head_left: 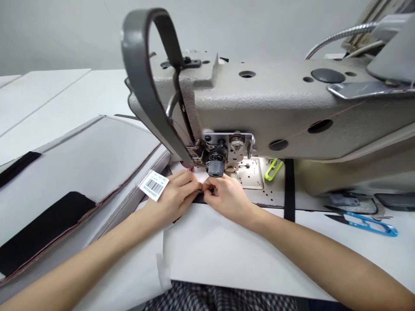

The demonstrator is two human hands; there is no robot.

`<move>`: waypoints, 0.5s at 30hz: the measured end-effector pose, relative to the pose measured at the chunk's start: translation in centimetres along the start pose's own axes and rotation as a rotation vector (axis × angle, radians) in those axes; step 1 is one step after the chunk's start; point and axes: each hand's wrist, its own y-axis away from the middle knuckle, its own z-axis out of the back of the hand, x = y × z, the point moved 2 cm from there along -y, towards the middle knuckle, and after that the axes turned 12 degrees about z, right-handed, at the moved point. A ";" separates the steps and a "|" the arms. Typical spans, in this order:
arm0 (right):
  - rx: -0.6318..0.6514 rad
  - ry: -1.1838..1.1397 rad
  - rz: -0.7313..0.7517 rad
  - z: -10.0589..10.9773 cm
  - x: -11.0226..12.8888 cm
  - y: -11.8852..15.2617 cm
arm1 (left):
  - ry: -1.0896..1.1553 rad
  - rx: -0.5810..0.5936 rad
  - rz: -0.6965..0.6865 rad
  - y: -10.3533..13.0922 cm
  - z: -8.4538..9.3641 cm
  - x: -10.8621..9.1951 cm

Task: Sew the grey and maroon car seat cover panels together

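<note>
Both hands meet just in front of the needle area of a grey sewing machine [275, 103]. My left hand [177, 194] has its fingers pressed together on the edge of a white fabric panel with dark trim. Close beside it, my right hand [223, 196] pinches the same edge between thumb and fingertips. The large white panel [123, 155] with red-stitched seams and a black strip [48, 231] spreads to the left. A white barcode label [154, 185] lies over the back of my left hand. The fingertips partly hide the pinched edge.
Yellow-green thread snips [273, 169] lie on the machine bed beside the metal plate [250, 173]. Blue snips [371, 223] rest at the right on the white table [343, 246]. A black strap [289, 190] runs down between them. The machine's curved grey guard [139, 65] rises above my left hand.
</note>
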 end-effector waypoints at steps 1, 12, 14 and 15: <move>0.019 -0.019 0.008 0.4 0.0 0.1 | -0.011 0.014 -0.025 0.0 0.1 -0.3; 0.090 0.098 0.049 1.9 0.3 1.8 | -0.342 0.076 -0.059 0.4 -0.9 -1.8; 0.092 0.150 0.093 1.1 0.5 2.0 | -0.357 0.024 -0.043 0.5 -1.2 -1.9; 0.088 0.177 0.094 0.7 0.5 2.1 | -0.338 0.007 -0.023 0.5 -1.1 -1.8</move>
